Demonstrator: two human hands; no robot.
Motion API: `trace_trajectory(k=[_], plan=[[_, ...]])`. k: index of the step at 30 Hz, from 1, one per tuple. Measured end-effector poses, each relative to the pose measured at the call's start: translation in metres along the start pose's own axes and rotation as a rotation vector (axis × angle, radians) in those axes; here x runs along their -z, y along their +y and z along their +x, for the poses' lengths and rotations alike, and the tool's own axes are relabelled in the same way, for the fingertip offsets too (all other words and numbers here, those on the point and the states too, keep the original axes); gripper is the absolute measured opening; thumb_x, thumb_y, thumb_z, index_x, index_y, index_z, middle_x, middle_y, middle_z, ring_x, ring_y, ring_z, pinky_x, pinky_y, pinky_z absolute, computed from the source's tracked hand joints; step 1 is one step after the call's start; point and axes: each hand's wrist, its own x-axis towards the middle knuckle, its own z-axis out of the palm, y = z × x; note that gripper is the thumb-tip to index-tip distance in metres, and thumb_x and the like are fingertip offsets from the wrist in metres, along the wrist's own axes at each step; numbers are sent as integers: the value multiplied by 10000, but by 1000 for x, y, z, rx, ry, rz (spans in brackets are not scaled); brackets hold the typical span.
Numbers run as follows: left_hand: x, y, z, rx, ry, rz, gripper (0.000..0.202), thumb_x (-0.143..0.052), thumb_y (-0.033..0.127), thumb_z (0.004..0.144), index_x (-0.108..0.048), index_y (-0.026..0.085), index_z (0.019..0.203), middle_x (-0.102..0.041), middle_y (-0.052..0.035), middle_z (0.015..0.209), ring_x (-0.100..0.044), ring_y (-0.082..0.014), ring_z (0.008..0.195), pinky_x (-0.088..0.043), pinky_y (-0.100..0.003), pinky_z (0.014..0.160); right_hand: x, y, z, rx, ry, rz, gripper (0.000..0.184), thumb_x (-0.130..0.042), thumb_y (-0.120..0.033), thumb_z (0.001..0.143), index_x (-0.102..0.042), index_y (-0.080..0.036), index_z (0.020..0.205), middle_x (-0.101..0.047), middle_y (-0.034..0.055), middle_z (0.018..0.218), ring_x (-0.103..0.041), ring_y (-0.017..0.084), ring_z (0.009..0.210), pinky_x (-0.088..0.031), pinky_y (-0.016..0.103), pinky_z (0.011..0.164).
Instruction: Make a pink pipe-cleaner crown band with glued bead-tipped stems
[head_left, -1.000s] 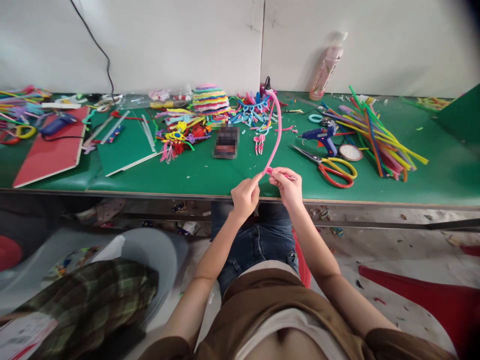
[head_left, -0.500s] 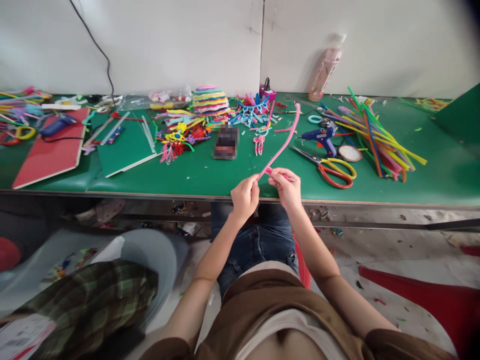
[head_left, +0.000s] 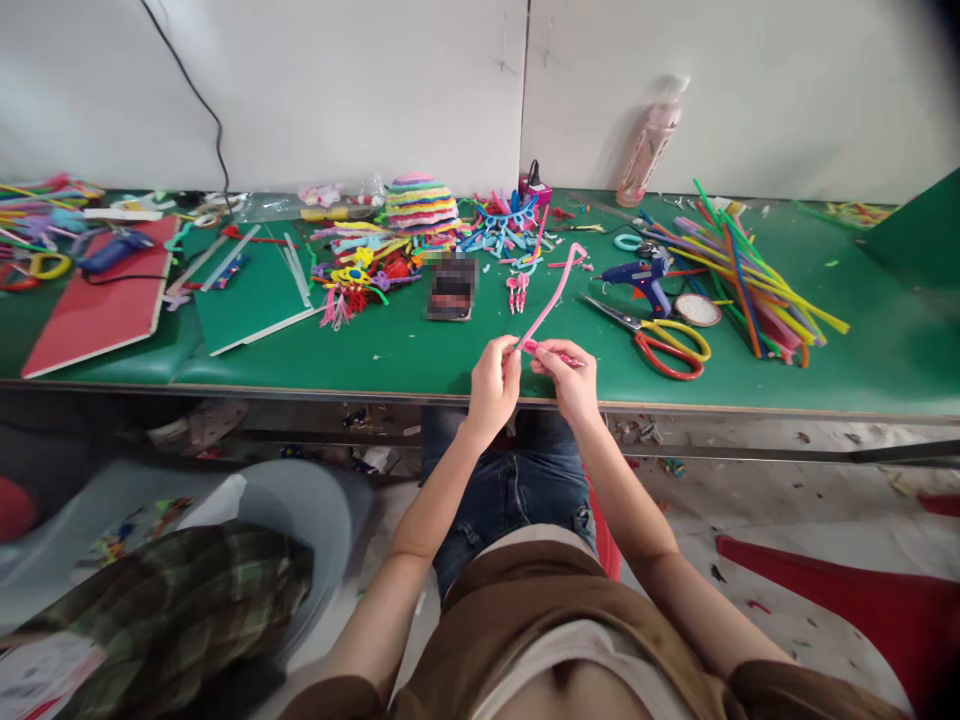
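A long pink pipe cleaner (head_left: 550, 304) rises from my fingers over the table, its far end bent into a small hook. My left hand (head_left: 495, 385) pinches its near end between thumb and fingers. Close beside it, my right hand (head_left: 571, 380) is closed on a smaller pink pipe cleaner piece (head_left: 531, 346), which shows at the fingertips and again past the knuckles. Its exact shape is hidden by the fingers. Beyond the hands lie finished-looking small pink pieces (head_left: 517, 293). Scissors (head_left: 667, 340) with yellow and red handles rest right of my right hand.
A blue glue gun (head_left: 641, 282), a tape roll (head_left: 697, 309) and a heap of coloured pipe cleaners (head_left: 757, 275) lie at the right. A phone-like dark object (head_left: 452, 287), a striped stack (head_left: 421, 203) and a red board (head_left: 105, 300) are further left. A bottle (head_left: 651, 145) leans on the wall.
The long pink pipe cleaner's upper end has come down toward the table and now shows a bend. My hands have drawn slightly closer together.
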Motion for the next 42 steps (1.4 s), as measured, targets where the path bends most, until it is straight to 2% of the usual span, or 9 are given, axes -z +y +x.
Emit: trace_trajectory(k=[10, 14, 20, 29, 31, 34, 39, 42], plan=[[-8, -1, 1, -52, 125, 34, 164, -489, 259, 932, -614, 163, 976, -666, -51, 833, -623, -119, 722, -493, -217, 616, 0, -3, 0, -60, 13, 34, 189, -805, -309, 579, -695, -194, 680, -695, -6, 676, -615, 94, 563, -538, 232, 595], [-10, 0, 2, -27, 126, 39, 174, -514, 262, 915, -639, 159, 979, -659, -36, 772, -601, -112, 656, -480, -215, 586, -2, -4, 1, -63, 21, 60, 197, -810, -305, 561, -688, -194, 669, -684, -11, 657, -608, 89, 552, -532, 226, 584], [-11, -1, 2, 4, 128, 15, 138, -545, 261, 892, -642, 163, 896, -668, -32, 767, -612, -113, 663, -467, -208, 566, -1, -3, 1, -58, 18, 69, 194, -808, -294, 566, -681, -194, 672, -673, -17, 662, -606, 81, 557, -526, 219, 584], [-15, 0, 2, -124, 241, 143, 107, -544, 211, 890, -633, 160, 858, -599, -4, 666, -528, -100, 585, -423, -216, 553, -1, 1, 1, -30, 27, 14, 195, -790, -338, 626, -684, -201, 716, -688, -4, 703, -616, 99, 590, -537, 256, 626], [-15, 0, 2, -137, 269, 158, 102, -545, 204, 889, -632, 160, 857, -602, -7, 673, -520, -98, 580, -411, -217, 547, 1, 1, 1, -7, -13, -41, 189, -779, -353, 655, -702, -207, 747, -694, -1, 726, -619, 103, 619, -518, 244, 600], [-14, 1, 1, -131, 301, 152, 93, -552, 199, 887, -633, 162, 862, -609, -8, 685, -511, -92, 572, -394, -216, 536, 8, -4, 0, 7, -151, -154, 234, -761, -389, 692, -738, -225, 857, -724, 17, 858, -644, 124, 723, -501, 232, 595], [-13, 1, 1, -147, 305, 144, 89, -556, 180, 883, -637, 155, 855, -616, -14, 687, -525, -94, 592, -391, -214, 546, 30, -25, 3, -84, -446, -231, 465, -737, -477, 715, -691, -246, 1116, -696, 62, 1137, -668, 175, 924, -520, 263, 721], [-13, 0, 0, -172, 285, 162, 108, -538, 180, 892, -640, 155, 868, -622, -18, 697, -523, -95, 593, -399, -214, 551, 38, -36, 8, -146, -538, -261, 526, -730, -501, 717, -665, -227, 1162, -692, 83, 1147, -676, 185, 947, -524, 268, 745]])
